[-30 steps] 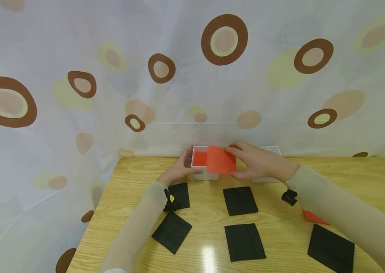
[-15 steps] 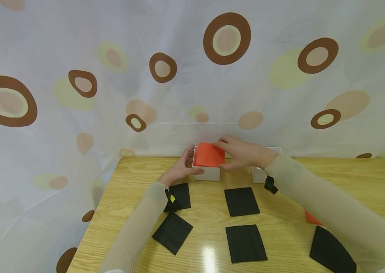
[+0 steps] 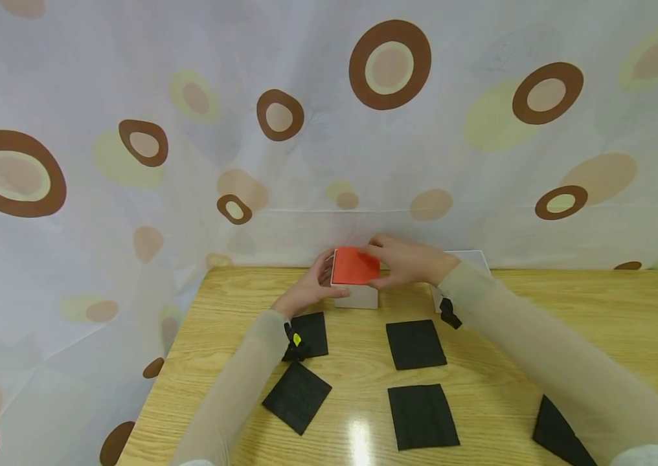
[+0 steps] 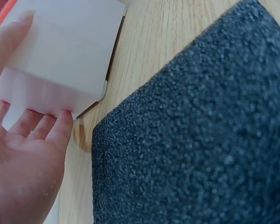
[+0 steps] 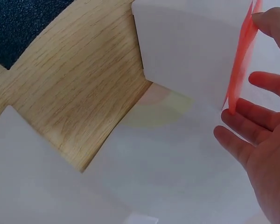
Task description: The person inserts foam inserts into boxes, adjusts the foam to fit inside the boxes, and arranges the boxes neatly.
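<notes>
The left hand (image 3: 307, 288) has its fingers clamped on the box (image 3: 357, 298) and the right hand (image 3: 406, 261) pinches the red sheet (image 3: 355, 266) in its fingers over the box's mouth, so bracing the box and squaring the sheet to the rim seems wise.

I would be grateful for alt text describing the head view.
A person's right hand holds a red sheet at the top of a white box, which the left hand grips. Black squares lie nearer on the wooden table; a second box sits partly behind the right sleeve.
</notes>
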Tool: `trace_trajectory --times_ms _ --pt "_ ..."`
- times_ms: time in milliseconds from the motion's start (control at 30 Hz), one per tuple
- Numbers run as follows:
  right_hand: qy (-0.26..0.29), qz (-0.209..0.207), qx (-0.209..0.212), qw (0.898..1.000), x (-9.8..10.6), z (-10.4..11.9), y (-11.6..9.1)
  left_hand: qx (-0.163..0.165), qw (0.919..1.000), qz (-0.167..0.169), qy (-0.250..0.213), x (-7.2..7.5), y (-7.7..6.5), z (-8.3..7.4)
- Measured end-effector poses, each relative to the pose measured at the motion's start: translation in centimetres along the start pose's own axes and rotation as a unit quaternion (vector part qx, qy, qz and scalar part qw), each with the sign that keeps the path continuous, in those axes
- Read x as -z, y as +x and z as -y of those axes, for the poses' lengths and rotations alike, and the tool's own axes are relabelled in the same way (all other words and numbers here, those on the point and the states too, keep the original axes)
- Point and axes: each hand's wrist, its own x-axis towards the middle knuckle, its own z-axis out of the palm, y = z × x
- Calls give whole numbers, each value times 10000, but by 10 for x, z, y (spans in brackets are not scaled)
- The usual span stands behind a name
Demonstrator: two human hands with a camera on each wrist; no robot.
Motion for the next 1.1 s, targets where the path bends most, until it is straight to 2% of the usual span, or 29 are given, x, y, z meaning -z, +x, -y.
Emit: trace_trajectory --times_ms 267,467,633,800,933,1100 --pt "-117 -52 207 9997 -6 -1 1 -24 10000 -38 16 -2 -1 -1" --pt "-94 -23 200 9998 -9 -1 1 10 10000 -28 44 -2 -1 1" --pt "-253 -236 293 9990 -8 2 3 -49 10000 -6 49 -2 0 0" --pt "-524 -454 633 9956 -8 11 10 -64 10000 6 42 -2 -1 -1" --pt "-721 -234 766 9942 -9 18 11 -73 10000 42 28 -1 -2 -1" --pt "-812 148 582 9949 -12 18 9 -43 9999 35 101 0 -1 0"
